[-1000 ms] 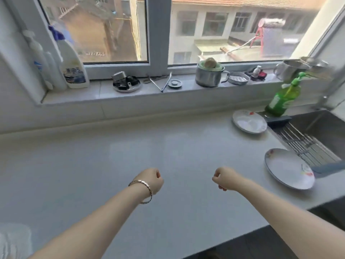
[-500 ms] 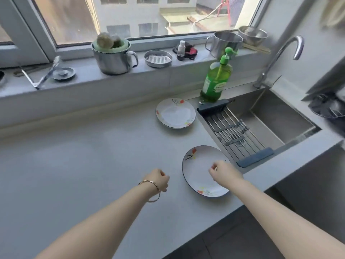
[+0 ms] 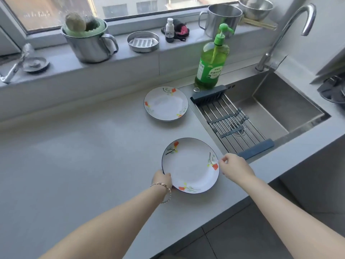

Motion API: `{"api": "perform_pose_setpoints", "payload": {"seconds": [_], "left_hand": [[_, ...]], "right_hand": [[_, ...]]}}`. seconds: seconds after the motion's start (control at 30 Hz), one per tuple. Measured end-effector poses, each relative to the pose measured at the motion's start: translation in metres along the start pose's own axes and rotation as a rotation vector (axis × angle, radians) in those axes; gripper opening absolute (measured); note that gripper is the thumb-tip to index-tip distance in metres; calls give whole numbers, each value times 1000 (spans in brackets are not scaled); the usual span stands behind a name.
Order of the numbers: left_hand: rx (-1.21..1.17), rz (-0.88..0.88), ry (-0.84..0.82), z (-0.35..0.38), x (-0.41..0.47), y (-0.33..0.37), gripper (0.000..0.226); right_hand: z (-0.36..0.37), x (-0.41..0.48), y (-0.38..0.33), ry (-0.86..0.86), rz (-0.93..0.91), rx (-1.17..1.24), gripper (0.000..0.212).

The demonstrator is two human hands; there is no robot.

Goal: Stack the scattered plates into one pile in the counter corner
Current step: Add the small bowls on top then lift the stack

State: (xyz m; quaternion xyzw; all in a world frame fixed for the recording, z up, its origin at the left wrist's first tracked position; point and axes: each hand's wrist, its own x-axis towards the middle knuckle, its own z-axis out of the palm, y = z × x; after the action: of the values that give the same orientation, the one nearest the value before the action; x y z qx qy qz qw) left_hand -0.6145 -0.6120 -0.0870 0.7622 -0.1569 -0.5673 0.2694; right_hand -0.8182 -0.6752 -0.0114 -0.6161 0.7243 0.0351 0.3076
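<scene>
Two white plates with orange flower prints lie on the grey counter. The near plate (image 3: pixel 188 166) sits close to the front edge, beside the sink. My left hand (image 3: pixel 162 179), with a bracelet on the wrist, grips its lower left rim. My right hand (image 3: pixel 234 166) pinches its right rim. The far plate (image 3: pixel 165 103) rests flat further back, near the wall and next to the sink's corner, with nothing on it.
A steel sink (image 3: pixel 276 107) with a drain rack (image 3: pixel 231 126) opens to the right of the plates. A green soap bottle (image 3: pixel 211 62) stands behind it. Steel mug (image 3: pixel 89 43), soap dish (image 3: pixel 143 41) and small bottle (image 3: pixel 169 30) line the windowsill. Bare counter (image 3: pixel 74 156) spreads left.
The view has swung right and closer to the sink. Both hands were closed fists over the counter; now they have reached the near plate and hold it by opposite rims.
</scene>
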Motion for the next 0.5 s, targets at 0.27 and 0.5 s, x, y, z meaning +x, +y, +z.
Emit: {"api": "perform_pose_setpoints", "payload": {"seconds": [0.27,0.5], "left_hand": [[-350,42,252,-112,-37,12,10],[-527,121,546,-228,-82,-16,27]], "right_hand": [[31,3,-71,-149,-210,-95,21],[81,-35,-189,-246,-542,-222,25]]}}
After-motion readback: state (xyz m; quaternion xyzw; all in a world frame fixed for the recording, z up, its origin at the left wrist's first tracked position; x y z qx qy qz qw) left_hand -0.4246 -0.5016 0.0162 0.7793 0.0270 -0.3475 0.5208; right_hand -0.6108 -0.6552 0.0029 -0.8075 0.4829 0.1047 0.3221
